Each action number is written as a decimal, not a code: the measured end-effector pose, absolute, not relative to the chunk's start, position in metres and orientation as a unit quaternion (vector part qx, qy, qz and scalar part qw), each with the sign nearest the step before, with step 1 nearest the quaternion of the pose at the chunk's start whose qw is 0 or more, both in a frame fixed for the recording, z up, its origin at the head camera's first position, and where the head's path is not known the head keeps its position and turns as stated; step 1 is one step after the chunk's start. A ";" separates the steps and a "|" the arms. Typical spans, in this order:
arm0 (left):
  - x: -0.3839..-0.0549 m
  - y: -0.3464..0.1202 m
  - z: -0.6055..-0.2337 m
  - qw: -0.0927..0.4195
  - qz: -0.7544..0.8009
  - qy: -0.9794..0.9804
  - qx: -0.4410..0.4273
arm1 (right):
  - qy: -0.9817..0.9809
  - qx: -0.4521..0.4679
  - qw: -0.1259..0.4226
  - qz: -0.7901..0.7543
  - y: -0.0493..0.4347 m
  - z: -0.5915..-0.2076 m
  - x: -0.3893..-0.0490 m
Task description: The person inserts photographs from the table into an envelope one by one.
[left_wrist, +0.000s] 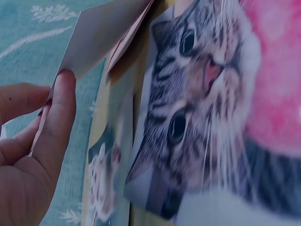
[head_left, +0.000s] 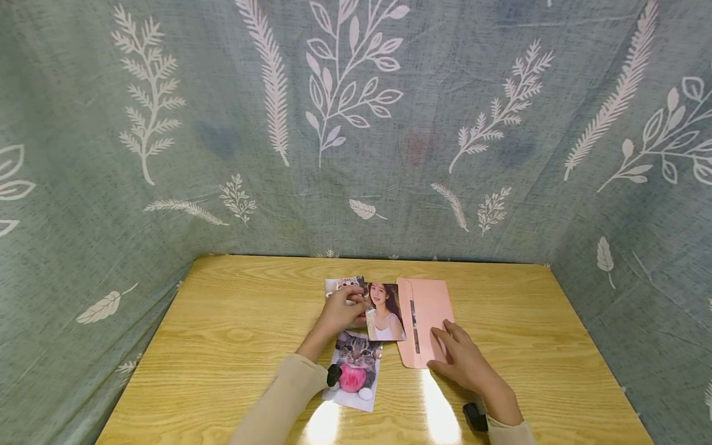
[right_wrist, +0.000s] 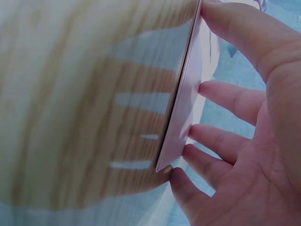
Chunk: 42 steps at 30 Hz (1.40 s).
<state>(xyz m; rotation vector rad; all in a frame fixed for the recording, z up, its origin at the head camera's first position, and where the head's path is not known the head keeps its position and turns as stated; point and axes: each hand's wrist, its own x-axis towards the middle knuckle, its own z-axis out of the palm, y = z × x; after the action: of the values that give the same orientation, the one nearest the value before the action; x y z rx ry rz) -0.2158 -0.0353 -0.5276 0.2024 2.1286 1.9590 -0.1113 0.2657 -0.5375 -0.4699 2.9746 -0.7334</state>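
Note:
My left hand (head_left: 343,308) pinches a portrait photo (head_left: 384,318) by its left edge between thumb and fingers. In the left wrist view the pale back of this photo (left_wrist: 96,42) shows, tilted up off the table. The photo's right side overlaps a pink envelope (head_left: 436,296), whose slit has a dark picture strip showing in it. On the envelope's right part rest the spread fingertips of my right hand (head_left: 464,361), with the thumb at its lower edge. Below my left hand lies a cat photo (head_left: 356,371) with a pink ball. Another animal photo (head_left: 335,284) is partly hidden behind that hand.
The wooden table (head_left: 222,334) carries the photos and envelope near its middle. A green-grey cloth (head_left: 356,185) with white leaf prints hangs behind it and along both sides. Bright light reflections lie near the table's front.

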 end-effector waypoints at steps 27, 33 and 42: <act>-0.214 -0.006 -0.532 0.127 0.635 0.759 0.065 | 0.958 -0.157 0.002 -0.238 0.266 -0.540 -0.112; -0.213 -0.004 -0.533 0.136 0.644 0.751 0.053 | 0.958 -0.160 0.001 -0.236 0.266 -0.539 -0.111; -0.213 0.005 -0.536 0.139 0.650 0.744 0.058 | 0.955 -0.166 -0.003 -0.244 0.266 -0.538 -0.111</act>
<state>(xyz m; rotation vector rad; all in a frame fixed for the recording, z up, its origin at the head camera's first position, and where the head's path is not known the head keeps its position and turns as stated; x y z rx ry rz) -0.2134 0.0054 -0.5362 0.1689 2.1516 1.8793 -0.1108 0.2662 -0.5383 -0.5217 3.0067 -0.7691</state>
